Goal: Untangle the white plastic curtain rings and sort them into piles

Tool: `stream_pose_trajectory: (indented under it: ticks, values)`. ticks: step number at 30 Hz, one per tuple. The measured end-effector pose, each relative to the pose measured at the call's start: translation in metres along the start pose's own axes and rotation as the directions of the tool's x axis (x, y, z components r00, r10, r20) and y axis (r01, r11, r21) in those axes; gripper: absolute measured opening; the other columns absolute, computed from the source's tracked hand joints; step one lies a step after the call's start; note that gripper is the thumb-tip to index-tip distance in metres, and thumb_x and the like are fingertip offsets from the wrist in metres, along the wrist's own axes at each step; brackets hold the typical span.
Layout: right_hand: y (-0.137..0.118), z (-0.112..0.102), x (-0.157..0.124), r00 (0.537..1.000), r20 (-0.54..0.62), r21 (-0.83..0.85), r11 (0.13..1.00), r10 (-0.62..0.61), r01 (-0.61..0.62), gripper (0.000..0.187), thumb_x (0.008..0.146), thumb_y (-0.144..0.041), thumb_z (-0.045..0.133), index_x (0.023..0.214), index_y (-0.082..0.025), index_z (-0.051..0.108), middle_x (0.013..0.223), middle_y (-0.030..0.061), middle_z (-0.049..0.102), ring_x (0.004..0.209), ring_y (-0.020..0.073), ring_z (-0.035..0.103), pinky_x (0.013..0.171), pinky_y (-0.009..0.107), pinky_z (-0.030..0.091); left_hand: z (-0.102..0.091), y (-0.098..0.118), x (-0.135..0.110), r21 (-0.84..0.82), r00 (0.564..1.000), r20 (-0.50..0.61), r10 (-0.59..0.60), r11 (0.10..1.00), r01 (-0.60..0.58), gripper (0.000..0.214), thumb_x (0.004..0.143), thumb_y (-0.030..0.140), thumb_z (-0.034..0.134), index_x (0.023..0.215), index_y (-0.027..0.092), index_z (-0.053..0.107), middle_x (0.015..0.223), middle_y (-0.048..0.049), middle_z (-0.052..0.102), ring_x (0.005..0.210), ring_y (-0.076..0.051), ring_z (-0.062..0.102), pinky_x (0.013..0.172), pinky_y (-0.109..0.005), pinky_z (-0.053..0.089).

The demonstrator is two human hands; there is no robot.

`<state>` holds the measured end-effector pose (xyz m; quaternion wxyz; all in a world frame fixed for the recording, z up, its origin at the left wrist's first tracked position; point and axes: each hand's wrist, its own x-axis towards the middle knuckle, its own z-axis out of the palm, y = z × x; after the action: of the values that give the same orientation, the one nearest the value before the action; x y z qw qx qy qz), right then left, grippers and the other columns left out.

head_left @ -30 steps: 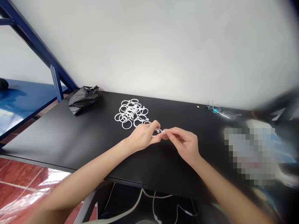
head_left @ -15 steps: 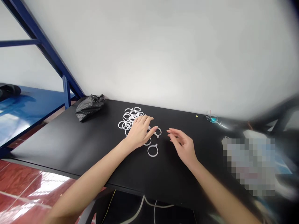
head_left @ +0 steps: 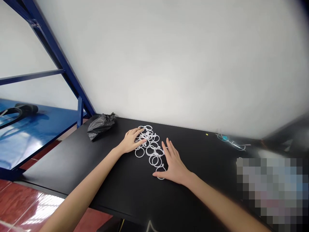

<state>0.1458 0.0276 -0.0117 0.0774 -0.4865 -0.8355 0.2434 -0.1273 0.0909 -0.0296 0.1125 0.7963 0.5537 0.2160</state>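
Many white rings (head_left: 147, 136), small knobs on several, lie overlapped in a loose pile on the black table (head_left: 116, 180), trailing off toward the near right. Left hand (head_left: 130, 141) at pile's left edge — fingers spread, thumb apart, tips over the rings; can't tell if they touch. Right hand (head_left: 174, 164) at the trail's near end — opened wide, thumb across the nearest ring, fingers up beside the others; contact unclear. Nothing pinched in either hand.

Crumpled black plastic bag (head_left: 101, 126) left of pile, near the pale wall (head_left: 169, 64). Right of pile, toward the back edge: small yellow bit (head_left: 207, 134), then eyeglasses (head_left: 225, 138), bluish glint on one lens. Far right, pixelated patch (head_left: 272, 190), contents unreadable. Left side: blue metal frame (head_left: 56, 58), blue surface (head_left: 48, 125) with a black item (head_left: 31, 109) on it. Red tiled floor (head_left: 26, 199) lower left
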Motion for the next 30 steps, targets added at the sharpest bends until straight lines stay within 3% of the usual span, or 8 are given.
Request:
stream_pose_trajectory:
  ticks: [4, 8, 15, 21, 26, 30]
  values:
    - [0.006, -0.01, 0.034, 0.994, 0.071, -0.02, 0.996, -0.087, 0.088, 0.138, 0.057, -0.081, 0.066, 0.153, -0.027, -0.017, 0.161, 0.0108, -0.023, 0.148, 0.0372, -0.016, 0.119, 0.058, 0.009, -0.002, -0.003, 0.015, 0.009, 0.996, 0.038, 0.083, 0.996, -0.083, 0.077, 0.083, 0.065, 0.057, 0.147, 0.028, 0.037, 0.154, -0.0149, 0.036, 0.141, -0.036, 0.032, 0.111, -0.058, 0.028]
    - [0.01, -0.014, 0.06, 0.978, 0.125, -0.033, 0.985, -0.164, 0.17, 0.14, 0.055, -0.084, 0.065, 0.154, -0.025, -0.014, 0.162, 0.0126, -0.02, 0.148, 0.0381, -0.017, 0.119, 0.058, 0.007, -0.001, -0.001, 0.024, -0.004, 0.978, 0.119, 0.17, 0.985, -0.17, 0.08, 0.079, 0.068, 0.061, 0.146, 0.029, 0.039, 0.154, -0.0138, 0.037, 0.142, -0.037, 0.032, 0.113, -0.06, 0.023]
    - [0.017, -0.017, 0.078, 0.966, 0.108, -0.033, 0.97, -0.234, 0.239, 0.125, 0.061, -0.081, 0.064, 0.157, -0.025, 0.007, 0.165, 0.0105, -0.003, 0.15, 0.0388, -0.004, 0.119, 0.056, 0.011, 0.008, 0.012, 0.024, -0.037, 0.972, 0.109, 0.206, 0.978, -0.203, 0.071, 0.078, 0.068, 0.061, 0.134, 0.024, 0.053, 0.148, -0.0143, 0.045, 0.141, -0.034, 0.034, 0.115, -0.061, 0.022]
    - [0.029, -0.016, 0.046, 0.971, 0.027, 0.036, 0.971, -0.238, 0.237, 0.105, 0.071, -0.076, 0.062, 0.155, -0.026, 0.021, 0.165, 0.0084, 0.008, 0.15, 0.0368, 0.006, 0.119, 0.054, 0.019, 0.017, 0.039, 0.014, -0.092, 0.956, 0.058, 0.287, 0.955, -0.281, 0.066, 0.082, 0.062, 0.062, 0.132, 0.019, 0.053, 0.144, -0.0186, 0.047, 0.136, -0.034, 0.041, 0.112, -0.057, 0.032]
    - [0.048, -0.015, 0.002, 0.976, -0.093, 0.091, 0.975, -0.196, 0.204, 0.09, 0.076, -0.066, 0.066, 0.15, -0.027, 0.034, 0.163, 0.007, 0.018, 0.15, 0.0342, 0.013, 0.119, 0.053, 0.025, 0.032, 0.077, 0.009, -0.184, 0.931, 0.079, 0.357, 0.923, -0.339, 0.066, 0.084, 0.06, 0.061, 0.134, 0.019, 0.051, 0.143, -0.0191, 0.046, 0.137, -0.035, 0.039, 0.111, -0.054, 0.037]
    - [0.066, -0.018, -0.03, 0.984, -0.128, 0.128, 0.981, -0.127, 0.144, 0.082, 0.078, -0.058, 0.069, 0.148, -0.028, 0.038, 0.162, 0.0072, 0.021, 0.149, 0.0346, 0.016, 0.117, 0.056, 0.028, 0.052, 0.11, 0.006, -0.248, 0.941, 0.061, 0.333, 0.918, -0.309, 0.07, 0.084, 0.062, 0.059, 0.137, 0.017, 0.046, 0.143, -0.0195, 0.045, 0.136, -0.036, 0.038, 0.11, -0.055, 0.037]
